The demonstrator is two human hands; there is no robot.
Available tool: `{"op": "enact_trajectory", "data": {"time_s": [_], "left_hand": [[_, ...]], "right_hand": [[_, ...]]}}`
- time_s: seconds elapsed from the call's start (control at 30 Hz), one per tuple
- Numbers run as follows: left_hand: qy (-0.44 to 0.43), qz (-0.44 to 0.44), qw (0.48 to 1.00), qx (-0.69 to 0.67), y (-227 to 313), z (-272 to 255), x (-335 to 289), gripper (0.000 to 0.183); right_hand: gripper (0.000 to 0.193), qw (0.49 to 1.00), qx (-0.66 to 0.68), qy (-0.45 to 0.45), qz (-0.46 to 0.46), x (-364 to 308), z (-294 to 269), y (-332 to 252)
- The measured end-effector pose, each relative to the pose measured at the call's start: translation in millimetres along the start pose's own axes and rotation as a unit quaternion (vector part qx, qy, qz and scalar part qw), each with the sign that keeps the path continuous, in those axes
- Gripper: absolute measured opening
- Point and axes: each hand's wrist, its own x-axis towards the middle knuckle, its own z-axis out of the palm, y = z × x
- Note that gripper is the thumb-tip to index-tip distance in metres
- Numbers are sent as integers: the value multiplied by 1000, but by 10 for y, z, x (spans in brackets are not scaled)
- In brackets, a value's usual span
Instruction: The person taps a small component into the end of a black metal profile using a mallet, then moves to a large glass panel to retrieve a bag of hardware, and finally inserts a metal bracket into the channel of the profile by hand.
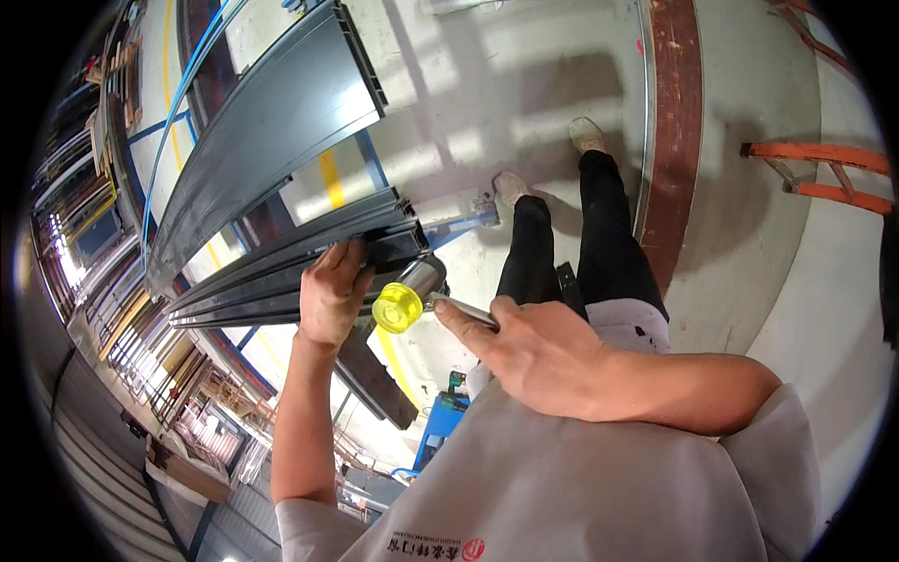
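My right hand [538, 356] is closed around the handle of a mallet [397, 307], its index finger stretched along the shaft. The mallet has a translucent yellow face and a dark metal barrel. That head hangs beside the end of a bundle of long dark grey window-frame profiles [272, 272]; whether it touches them I cannot tell. My left hand [334, 292] grips the profiles close to the same end, with its fingertips partly hidden behind the metal.
A wide dark grey panel [281, 103] lies beyond the profiles. Under them a dark rail [379, 379] sticks out, near a green power tool [456, 391] on a blue stand. Orange metal legs [824, 155] stand at the right. Racks of long stock [140, 337] fill the left.
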Motion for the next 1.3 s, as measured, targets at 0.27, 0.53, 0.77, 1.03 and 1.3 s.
{"op": "enact_trajectory", "data": {"time_s": [0.27,0.53,0.77,1.03,1.3], "left_hand": [[-8,-20,999,40,213,-33,64,46],[195,-164,967,-24,415,224,-375,59],[302,-368,833,-283,1694,940,-1736,38],[360,-437,621,-542,2493,2745,-3020,35],[531,-525,304,-591,2551,3657,-5524,25]], "right_hand": [[80,999,23,-48,3,-431,-394,153],[68,996,-8,-83,28,-438,-685,262],[59,996,-46,-71,1,-729,-452,-110],[49,987,-94,-127,-29,-982,1236,-756],[53,935,-79,-343,-38,-942,3825,-2070]]}}
